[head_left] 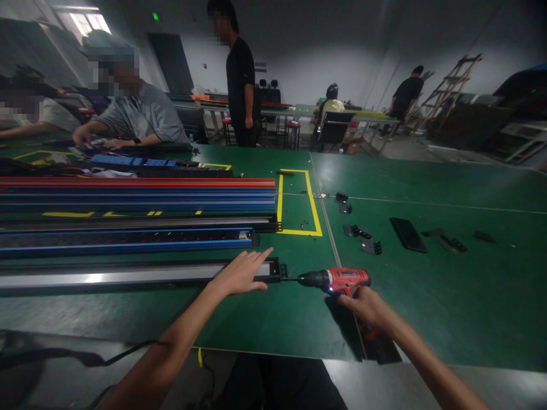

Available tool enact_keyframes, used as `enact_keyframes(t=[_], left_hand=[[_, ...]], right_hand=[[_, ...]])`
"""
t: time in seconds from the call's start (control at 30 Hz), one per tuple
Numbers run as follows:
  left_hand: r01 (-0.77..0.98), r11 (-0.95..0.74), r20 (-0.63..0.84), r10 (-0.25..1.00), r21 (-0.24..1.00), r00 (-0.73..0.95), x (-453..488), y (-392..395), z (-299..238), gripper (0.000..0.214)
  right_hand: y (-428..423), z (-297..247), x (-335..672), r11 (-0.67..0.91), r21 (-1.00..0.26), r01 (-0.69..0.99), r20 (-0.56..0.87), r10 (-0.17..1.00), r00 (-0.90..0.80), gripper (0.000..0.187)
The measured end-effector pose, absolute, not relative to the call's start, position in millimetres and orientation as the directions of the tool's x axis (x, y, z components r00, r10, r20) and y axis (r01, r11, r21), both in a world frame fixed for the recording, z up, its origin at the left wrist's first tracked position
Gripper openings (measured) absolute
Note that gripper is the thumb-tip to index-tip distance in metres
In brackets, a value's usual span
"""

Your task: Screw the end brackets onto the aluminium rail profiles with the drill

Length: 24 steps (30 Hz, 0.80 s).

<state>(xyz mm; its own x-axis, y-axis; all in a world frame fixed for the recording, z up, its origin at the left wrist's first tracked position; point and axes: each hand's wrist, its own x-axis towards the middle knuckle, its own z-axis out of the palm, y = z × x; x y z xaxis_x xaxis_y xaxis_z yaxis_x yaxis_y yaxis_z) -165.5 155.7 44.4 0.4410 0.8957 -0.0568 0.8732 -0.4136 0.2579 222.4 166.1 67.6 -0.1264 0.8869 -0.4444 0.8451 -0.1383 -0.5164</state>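
My left hand (241, 272) lies flat, fingers stretched out, on the right end of a long black and silver rail (128, 275) at the near side of the green table (448, 307). My right hand (363, 303) grips the handle of a red cordless drill (337, 279). The drill lies level, its bit pointing left and touching the black end cap (277, 270) of the rail. A small light glows under the drill's nose.
More long rails, blue (128, 242) and red (137, 183), lie stacked further back on the left. Small black brackets (367, 242) and a flat black plate (408, 234) lie to the right. A yellow taped rectangle (299, 202) marks the table. Several other people work or stand behind.
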Motion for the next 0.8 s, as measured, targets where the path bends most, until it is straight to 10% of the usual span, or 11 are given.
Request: enact_keyframes(t=[0.8], left_hand=[[0.879, -0.396, -0.071, 0.901, 0.266, 0.427, -164.5, 155.7, 44.5, 0.111]], right_hand=[[164.8, 65.7, 222.4, -0.149, -0.519, 0.842, -0.429, 0.897, -0.106, 0.028]])
